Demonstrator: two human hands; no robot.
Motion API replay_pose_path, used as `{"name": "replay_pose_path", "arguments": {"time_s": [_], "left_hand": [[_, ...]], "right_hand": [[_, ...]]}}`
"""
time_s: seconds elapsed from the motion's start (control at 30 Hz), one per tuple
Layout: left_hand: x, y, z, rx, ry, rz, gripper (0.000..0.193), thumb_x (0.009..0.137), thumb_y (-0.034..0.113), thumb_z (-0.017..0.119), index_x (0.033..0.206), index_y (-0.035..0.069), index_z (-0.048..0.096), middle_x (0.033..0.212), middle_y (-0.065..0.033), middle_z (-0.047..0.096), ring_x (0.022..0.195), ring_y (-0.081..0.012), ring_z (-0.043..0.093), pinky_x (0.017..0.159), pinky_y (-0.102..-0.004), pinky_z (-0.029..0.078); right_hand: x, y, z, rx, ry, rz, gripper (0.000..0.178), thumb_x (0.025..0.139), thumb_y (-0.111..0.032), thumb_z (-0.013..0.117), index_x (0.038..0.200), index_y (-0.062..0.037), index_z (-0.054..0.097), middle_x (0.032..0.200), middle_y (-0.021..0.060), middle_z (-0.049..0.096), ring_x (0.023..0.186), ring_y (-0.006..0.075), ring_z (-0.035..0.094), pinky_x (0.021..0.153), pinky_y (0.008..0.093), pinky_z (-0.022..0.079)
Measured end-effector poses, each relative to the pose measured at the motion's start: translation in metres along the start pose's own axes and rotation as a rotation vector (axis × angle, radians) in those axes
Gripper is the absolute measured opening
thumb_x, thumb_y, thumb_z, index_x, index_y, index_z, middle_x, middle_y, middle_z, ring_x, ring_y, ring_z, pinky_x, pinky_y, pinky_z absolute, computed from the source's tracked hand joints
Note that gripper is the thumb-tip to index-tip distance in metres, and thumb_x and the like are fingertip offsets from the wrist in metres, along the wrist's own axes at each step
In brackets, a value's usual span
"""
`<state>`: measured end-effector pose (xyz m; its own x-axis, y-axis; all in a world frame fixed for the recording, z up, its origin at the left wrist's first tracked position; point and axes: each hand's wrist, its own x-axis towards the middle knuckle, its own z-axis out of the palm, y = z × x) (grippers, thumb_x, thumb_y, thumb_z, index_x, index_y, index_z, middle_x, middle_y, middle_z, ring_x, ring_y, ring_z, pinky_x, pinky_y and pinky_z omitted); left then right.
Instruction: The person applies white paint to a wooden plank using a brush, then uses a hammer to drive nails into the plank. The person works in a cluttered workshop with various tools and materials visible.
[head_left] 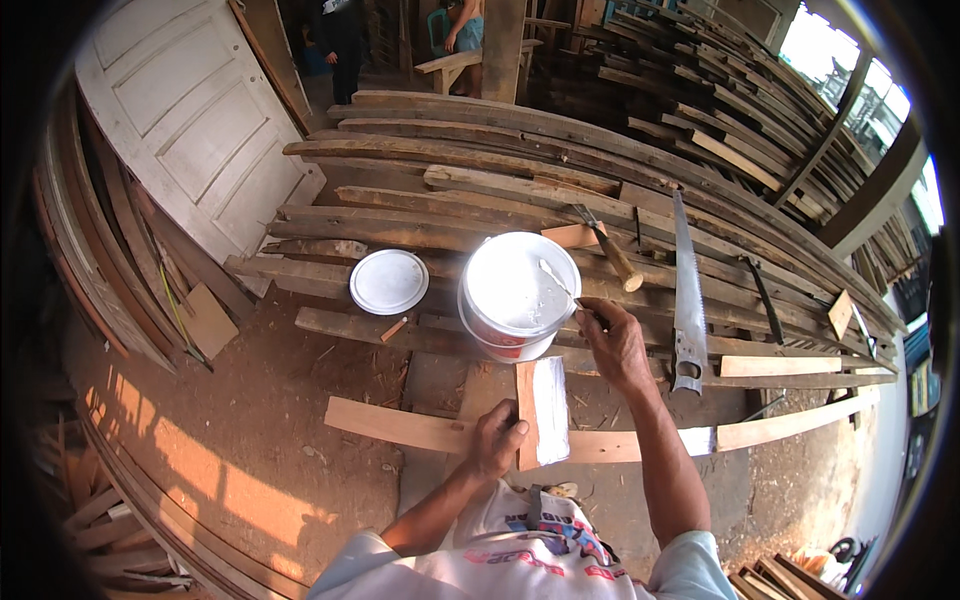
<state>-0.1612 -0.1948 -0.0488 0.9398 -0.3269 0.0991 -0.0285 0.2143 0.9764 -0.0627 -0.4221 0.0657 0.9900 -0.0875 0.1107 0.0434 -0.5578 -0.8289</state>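
Near the lower middle of the view, the left hand (497,440) is closed around the left edge of a short wooden board (541,411), fingers curled over its bare strip; the board's long axis runs away from the person, its far end pointing at the white paint bucket (517,296), and most of its face is already painted white. It rests across a long pale plank (600,438) lying left to right on the dirt floor (260,440). Just beyond, the right hand (612,343) pinches a thin paintbrush (560,283) whose tip reaches into the bucket. Left of the bucket lies its round white lid (389,281) on stacked old planks (450,190). A hammer (607,247) and a handsaw (686,290) lie to the right, clear of both hands. A white panelled door (190,120) leans at the far left.
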Motion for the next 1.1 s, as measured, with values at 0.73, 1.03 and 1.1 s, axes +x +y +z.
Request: {"name": "replay_pose_path", "arguments": {"time_s": [0.73,1.03,1.1], "left_hand": [[0.0,0.011,-0.001,0.077,-0.009,0.009,0.04,0.103,0.032,0.054,0.116,-0.004,0.062,0.104,-0.0135,0.067,0.096,-0.0218,0.063,0.086,-0.0368,0.05],[0.002,0.009,0.001,0.05,-0.003,0.084,0.034,0.106,0.032,0.059,0.112,-0.002,0.061,0.095,-0.0073,0.064,0.088,-0.014,0.06,0.08,-0.0337,0.05],[0.002,0.009,-0.001,0.078,-0.008,0.092,0.033,0.106,0.031,0.059,0.111,-0.002,0.062,0.094,-0.0071,0.064,0.088,-0.0139,0.06,0.08,-0.0337,0.05]], "right_hand": [[-0.012,0.007,0.008,0.093,0.082,-0.035,0.043,0.108,-0.033,0.066,0.13,0.0043,0.07,0.098,0.0089,0.073,0.089,0.0149,0.063,0.083,0.033,0.053],[-0.049,0.031,-0.003,0.125,0.206,0.071,0.045,0.11,-0.036,0.062,0.128,0.0044,0.07,0.094,0.0113,0.069,0.089,0.0184,0.065,0.082,0.0353,0.053],[-0.06,0.033,-0.008,0.148,0.242,0.101,0.046,0.109,-0.038,0.063,0.128,0.0039,0.071,0.094,0.0099,0.069,0.089,0.0178,0.064,0.082,0.0347,0.053]]}}
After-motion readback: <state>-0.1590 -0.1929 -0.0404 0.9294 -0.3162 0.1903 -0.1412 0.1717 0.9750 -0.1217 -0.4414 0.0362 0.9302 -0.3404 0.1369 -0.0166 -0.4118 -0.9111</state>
